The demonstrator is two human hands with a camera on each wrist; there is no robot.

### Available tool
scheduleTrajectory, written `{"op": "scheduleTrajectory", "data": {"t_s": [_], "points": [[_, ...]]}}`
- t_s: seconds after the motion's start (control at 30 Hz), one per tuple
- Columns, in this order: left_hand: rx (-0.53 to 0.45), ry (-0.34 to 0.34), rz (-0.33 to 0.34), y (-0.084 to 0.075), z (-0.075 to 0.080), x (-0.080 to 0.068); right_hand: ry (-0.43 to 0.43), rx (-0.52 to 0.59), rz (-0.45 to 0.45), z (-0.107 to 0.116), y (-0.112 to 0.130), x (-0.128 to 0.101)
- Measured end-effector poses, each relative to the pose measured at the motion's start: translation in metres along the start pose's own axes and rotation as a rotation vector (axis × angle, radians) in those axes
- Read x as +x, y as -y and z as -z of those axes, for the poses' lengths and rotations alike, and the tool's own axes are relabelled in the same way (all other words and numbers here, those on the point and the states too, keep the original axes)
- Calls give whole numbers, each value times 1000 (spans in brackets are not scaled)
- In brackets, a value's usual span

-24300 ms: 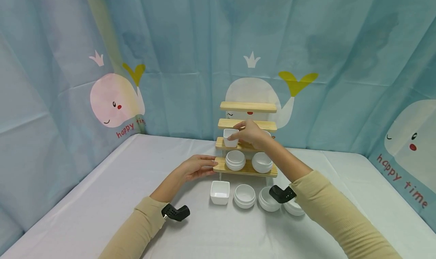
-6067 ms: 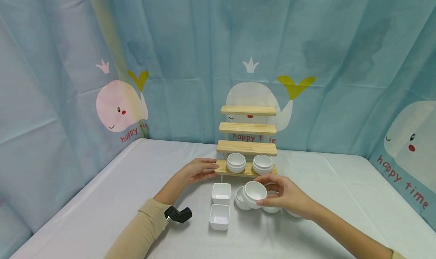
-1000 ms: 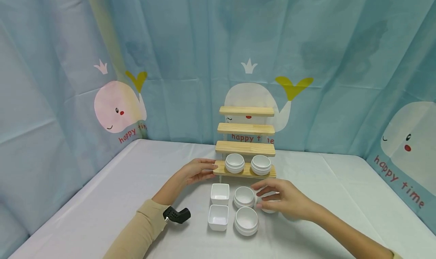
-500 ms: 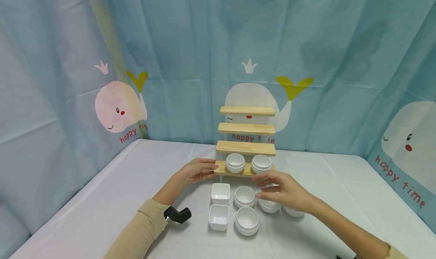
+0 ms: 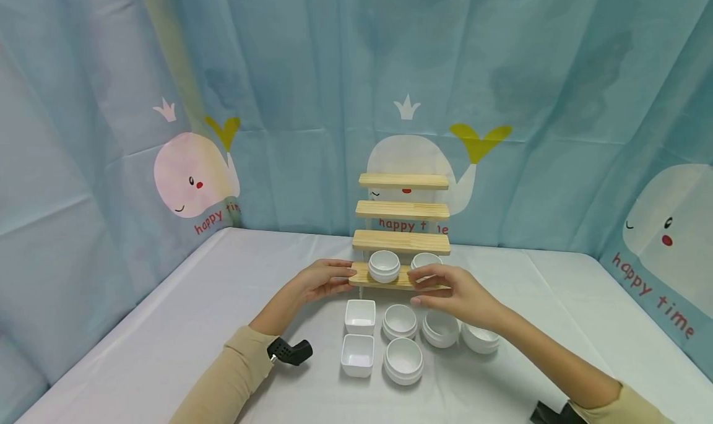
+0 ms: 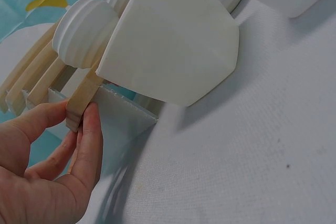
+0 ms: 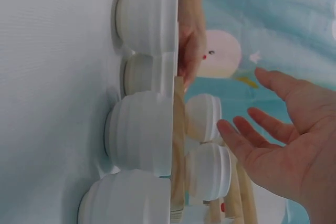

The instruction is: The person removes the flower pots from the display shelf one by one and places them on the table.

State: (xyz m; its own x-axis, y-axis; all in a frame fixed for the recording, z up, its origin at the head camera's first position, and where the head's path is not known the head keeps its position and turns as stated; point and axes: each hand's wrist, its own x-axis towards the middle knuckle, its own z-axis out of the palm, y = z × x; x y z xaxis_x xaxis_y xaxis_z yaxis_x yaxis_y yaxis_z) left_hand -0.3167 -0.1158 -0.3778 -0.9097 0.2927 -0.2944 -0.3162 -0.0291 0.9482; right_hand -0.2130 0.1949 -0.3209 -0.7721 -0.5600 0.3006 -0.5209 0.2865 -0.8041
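At the left we see the left hand (image 5: 320, 280) with thumb and fingers curled onto the end of the bottom step of a pale, grained wooden tiered rack (image 5: 403, 210) standing on a white cloth-covered table (image 5: 167, 325). Two smooth, ribbed white round bowls sit on that step: the left bowl (image 5: 385, 265) stands clear, while the right bowl (image 5: 426, 262) is half hidden behind the right hand (image 5: 453, 295). That hand hovers before it, fingers spread and straight, gripping nothing; the wrist view shows a gap between fingertips (image 7: 231, 132) and bowl. Below, on the table, we see two glossy square dishes (image 5: 359, 336) and four more round bowls (image 5: 423, 337).
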Motion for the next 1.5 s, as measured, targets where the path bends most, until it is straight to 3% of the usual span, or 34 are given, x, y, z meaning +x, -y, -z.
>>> {"op": "scheduleTrajectory", "data": {"t_s": [0.67, 0.93, 1.5], "points": [[-13, 2, 0, -2, 0, -1, -55, -34, -58, 6, 6, 27], [-1, 6, 1, -3, -1, -3, -59, -39, -126, 8, 10, 38], [-15, 0, 3, -1, -1, 0, -52, -90, -165, 8, 5, 67]]}}
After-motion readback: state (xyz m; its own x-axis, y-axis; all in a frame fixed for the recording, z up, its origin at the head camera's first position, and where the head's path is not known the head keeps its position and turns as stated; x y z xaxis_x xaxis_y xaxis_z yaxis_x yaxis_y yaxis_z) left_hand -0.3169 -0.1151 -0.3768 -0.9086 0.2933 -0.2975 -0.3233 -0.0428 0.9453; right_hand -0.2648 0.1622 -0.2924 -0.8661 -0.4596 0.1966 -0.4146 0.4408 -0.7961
